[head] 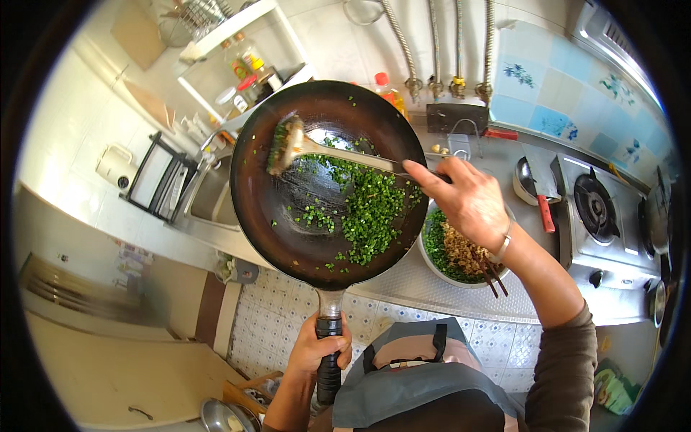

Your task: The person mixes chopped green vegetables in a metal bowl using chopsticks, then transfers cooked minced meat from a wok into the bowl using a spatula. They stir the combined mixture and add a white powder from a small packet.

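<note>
My left hand (323, 344) grips the black handle of a dark wok (265, 216), which is raised in front of me. Chopped green chives or scallions (372, 216) are heaped on the wok's right side, with loose bits scattered over the bottom. The long handle of a metal spatula (353, 156) is in my right hand (471, 202). Its blade, near the wok's left wall, has greens stuck to it. Under my right wrist, partly hidden, a white bowl (430, 265) holds more chopped greens and a browned crumbly food (461, 243). Two dark chopsticks (494, 276) lean in the bowl.
A cleaver with a red handle (546, 213) lies across a small bowl (522, 186) beside the gas stove (615, 254). To the left are a sink (210, 194) and a black rack (162, 181). Bottles stand on a white shelf (237, 29) behind the wok.
</note>
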{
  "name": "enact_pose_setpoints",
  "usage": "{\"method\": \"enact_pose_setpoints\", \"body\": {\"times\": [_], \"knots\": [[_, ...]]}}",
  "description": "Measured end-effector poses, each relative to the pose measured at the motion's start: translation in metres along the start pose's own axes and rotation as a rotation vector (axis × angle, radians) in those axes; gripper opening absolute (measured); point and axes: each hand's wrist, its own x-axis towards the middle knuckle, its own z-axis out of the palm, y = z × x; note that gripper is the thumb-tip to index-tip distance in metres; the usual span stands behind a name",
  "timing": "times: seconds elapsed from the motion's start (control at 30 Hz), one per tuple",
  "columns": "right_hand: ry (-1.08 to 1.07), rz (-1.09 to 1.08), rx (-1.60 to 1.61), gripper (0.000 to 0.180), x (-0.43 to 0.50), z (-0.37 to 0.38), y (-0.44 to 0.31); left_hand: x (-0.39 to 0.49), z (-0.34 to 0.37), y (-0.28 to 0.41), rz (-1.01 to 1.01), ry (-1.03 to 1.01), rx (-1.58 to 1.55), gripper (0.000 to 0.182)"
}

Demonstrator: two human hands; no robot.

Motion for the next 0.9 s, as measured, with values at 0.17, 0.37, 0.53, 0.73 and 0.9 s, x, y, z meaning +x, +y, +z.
{"method": "enact_pose_setpoints", "body": {"times": [0.17, 0.37, 0.53, 0.73, 0.9], "knots": [[-0.054, 0.079, -0.143, 0.053, -0.027, -0.026, 0.024, 0.009, 0.02, 0.005, 0.043, -0.071, 0.088, 0.035], [-0.355, 0.255, -0.28, 0.046, -0.107, -0.089, 0.035, 0.03, 0.029, 0.006, 0.099, -0.123, 0.13, 0.031], [-0.339, 0.31, -0.297, 0.044, -0.141, -0.138, 0.026, 0.047, 0.036, 0.002, 0.148, -0.063, 0.31, 0.03], [-0.193, 0.39, -0.017, 0.039, -0.131, -0.124, 0.027, 0.056, 0.047, -0.003, 0.14, -0.021, 0.437, 0.027], [-0.008, 0.321, 0.226, 0.043, -0.093, -0.065, 0.028, 0.057, 0.06, -0.003, 0.069, -0.109, 0.431, 0.029]]}}
